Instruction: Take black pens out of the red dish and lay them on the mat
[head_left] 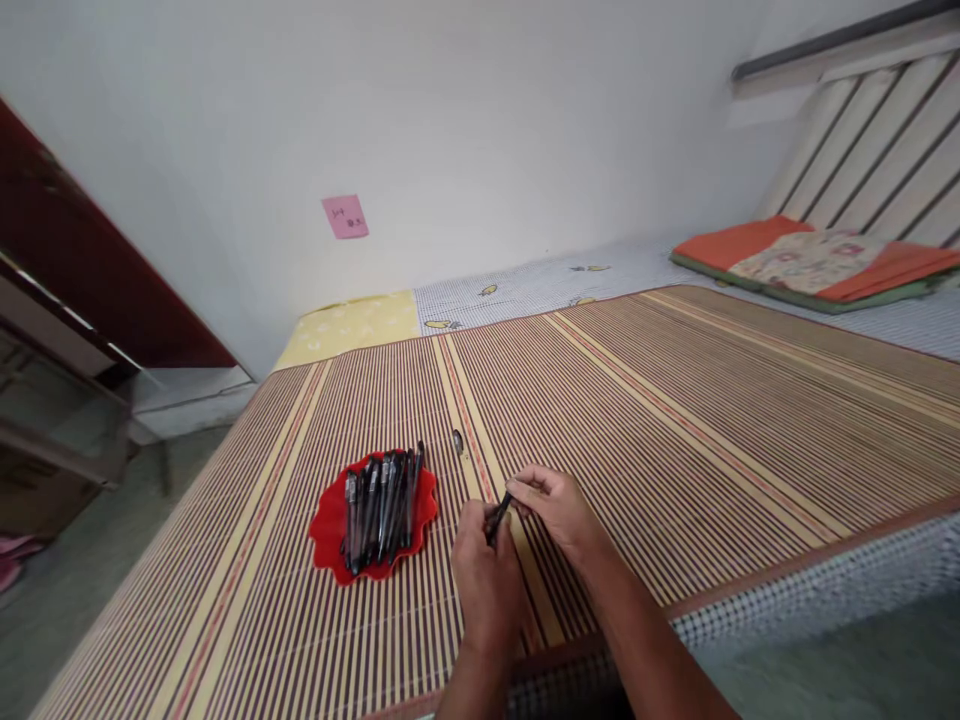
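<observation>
Between my two hands is a dark pen (pixel 498 516), slanting up to the right above the striped mat. My left hand (pixel 484 560) is closed round its lower part. The fingertips of my right hand (pixel 551 505) pinch its upper end. Left of my hands, a red scalloped dish (pixel 324 530) holds a pile of several black, clear-barrelled pens (pixel 382 510). A small dark oval object (pixel 458 440) lies on the mat just beyond my hands, its kind too small to make out.
The striped bamboo mat (pixel 637 430) covers the bed, with its edge near my forearms. Folded orange and floral bedding (pixel 817 260) lies at the far right by a slatted rail (pixel 877 140). A pink note (pixel 346 216) is stuck on the white wall behind.
</observation>
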